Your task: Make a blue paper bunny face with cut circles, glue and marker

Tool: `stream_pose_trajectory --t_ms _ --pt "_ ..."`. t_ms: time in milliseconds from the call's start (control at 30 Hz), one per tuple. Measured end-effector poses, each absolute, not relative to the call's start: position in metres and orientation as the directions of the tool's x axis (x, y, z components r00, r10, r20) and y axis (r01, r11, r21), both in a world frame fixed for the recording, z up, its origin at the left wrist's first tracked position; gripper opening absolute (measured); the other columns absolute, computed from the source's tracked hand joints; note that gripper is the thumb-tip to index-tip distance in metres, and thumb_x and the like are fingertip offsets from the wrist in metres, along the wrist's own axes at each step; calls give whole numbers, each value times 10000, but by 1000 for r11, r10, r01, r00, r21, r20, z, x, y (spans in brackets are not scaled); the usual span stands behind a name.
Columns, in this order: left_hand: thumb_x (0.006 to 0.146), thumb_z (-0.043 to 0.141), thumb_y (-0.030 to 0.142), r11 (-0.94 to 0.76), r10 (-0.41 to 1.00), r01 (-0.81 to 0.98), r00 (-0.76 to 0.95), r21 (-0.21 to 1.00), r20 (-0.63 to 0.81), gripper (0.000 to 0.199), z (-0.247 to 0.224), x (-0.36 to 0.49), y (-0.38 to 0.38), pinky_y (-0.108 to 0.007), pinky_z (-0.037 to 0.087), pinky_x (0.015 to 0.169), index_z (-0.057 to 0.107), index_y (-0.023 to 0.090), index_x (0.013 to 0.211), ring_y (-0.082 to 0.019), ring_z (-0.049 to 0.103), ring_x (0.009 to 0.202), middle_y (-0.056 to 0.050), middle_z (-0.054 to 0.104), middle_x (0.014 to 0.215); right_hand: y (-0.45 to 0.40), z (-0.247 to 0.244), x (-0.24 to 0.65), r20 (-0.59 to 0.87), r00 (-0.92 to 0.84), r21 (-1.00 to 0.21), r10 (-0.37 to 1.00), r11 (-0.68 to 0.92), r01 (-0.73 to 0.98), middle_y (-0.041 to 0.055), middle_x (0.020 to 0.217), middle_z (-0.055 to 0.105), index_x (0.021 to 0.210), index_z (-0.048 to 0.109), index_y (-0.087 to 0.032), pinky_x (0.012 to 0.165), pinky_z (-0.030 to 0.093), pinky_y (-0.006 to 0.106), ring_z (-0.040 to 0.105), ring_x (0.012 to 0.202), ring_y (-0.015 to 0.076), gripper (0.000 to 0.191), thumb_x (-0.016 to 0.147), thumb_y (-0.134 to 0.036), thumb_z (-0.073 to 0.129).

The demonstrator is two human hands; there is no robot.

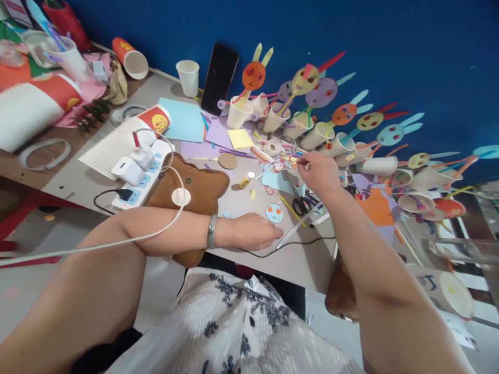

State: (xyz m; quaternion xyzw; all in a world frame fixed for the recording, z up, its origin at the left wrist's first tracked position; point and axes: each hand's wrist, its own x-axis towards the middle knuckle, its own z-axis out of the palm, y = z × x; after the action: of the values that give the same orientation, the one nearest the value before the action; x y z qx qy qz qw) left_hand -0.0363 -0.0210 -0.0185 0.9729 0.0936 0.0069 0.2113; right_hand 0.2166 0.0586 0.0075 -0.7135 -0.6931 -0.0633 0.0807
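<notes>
- The left hand [253, 231] lies low over the near part of the table [312, 259], back of the hand up, fingers together and partly curled; I cannot tell whether anything is gripped beneath them
- The light blue paper disc [274, 213], with orange eyes and a small drawn mouth, lies face up just beyond the left hand's knuckles; whether the fingers touch its near edge I cannot tell
- The right hand [320, 172] is farther out and to the right of the left hand, thumb and fingers bent inward so that the hand is only partly open; whether a small piece sits between the fingertips I cannot tell
- A pile of small paper scraps [286, 165] lies just to the left of the right hand's fingertips, with a light blue sheet [274, 181] on the near side of the pile
- Black-handled scissors [299, 208] lie between the two hands, right of the disc
- A clear strip [298, 227] slants from beside the left fingertips toward the right wrist
- A yellow glue stick [245, 181] stands beyond the left hand, with a brown disc [227, 161] past it
- A grey bracelet [212, 231] circles the left wrist, and a brown mat [187, 184] is left of and beyond that hand
- Paper cups holding rabbit faces on stems [307, 124] line the wall beyond the right hand and continue to its right
</notes>
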Motion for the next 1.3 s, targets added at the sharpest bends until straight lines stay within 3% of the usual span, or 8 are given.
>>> stream_pose_trajectory --t_ms 100,233,333,533,733,967,1133,1300 --pt "1022 451 247 -894 177 182 983 410 -49 228 -16 -37 -21 -306 387 572 644 205 1136 -201 730 837 -45 776 970 42 10 206 200 52 -222 978 -6 975 125 976 749 895 728 -183 780 482 380 645 799 243 179 828 -250 576" --pt "1026 450 243 -901 156 163 986 401 -50 225 -13 -38 -22 -311 386 573 644 197 1131 -199 727 824 -50 776 959 24 9 189 -139 -43 -571 989 -44 819 59 794 733 821 719 -200 680 481 336 616 695 199 199 781 -386 662" --pt "1019 454 208 -900 143 154 988 407 -57 216 -10 -39 -22 -315 398 581 642 188 1123 -193 727 814 -48 782 996 18 8 176 -324 -170 -688 931 -109 717 39 751 724 770 713 -199 662 478 313 613 692 182 321 750 -519 716" --pt "1009 471 177 -904 133 145 989 403 -57 185 -7 -39 -23 -310 427 592 640 177 1087 -194 733 812 -50 782 976 21 6 158 -432 -260 -667 864 -113 736 5 671 683 705 695 -197 631 453 287 569 649 150 316 727 -511 726" --pt "988 515 178 -894 147 122 989 431 25 138 -19 -36 -24 -297 455 600 634 188 1057 -190 724 769 -56 763 877 28 5 153 -362 -264 -562 894 16 827 -16 582 607 656 675 -200 576 380 278 481 576 124 261 800 -417 651" --pt "981 508 143 -906 121 93 992 412 42 186 -22 -36 -24 -302 455 600 647 166 1103 -193 716 767 -70 762 879 35 3 144 -293 -268 -591 918 46 805 35 794 766 861 780 -189 683 473 293 612 677 157 161 791 -268 658" --pt "979 518 167 -907 124 80 989 414 81 178 -23 -36 -23 -315 427 553 657 183 1090 -208 704 738 -66 749 831 34 -4 136 -274 -291 -594 916 77 801 52 849 767 876 767 -187 745 500 315 668 778 193 144 796 -234 657" --pt "971 527 155 -895 147 72 979 440 139 157 -28 -35 -24 -318 422 534 652 185 1060 -197 660 641 -61 725 771 35 -5 137 -226 -322 -532 919 160 831 56 881 722 930 765 -190 748 477 321 627 790 198 211 734 -224 694"
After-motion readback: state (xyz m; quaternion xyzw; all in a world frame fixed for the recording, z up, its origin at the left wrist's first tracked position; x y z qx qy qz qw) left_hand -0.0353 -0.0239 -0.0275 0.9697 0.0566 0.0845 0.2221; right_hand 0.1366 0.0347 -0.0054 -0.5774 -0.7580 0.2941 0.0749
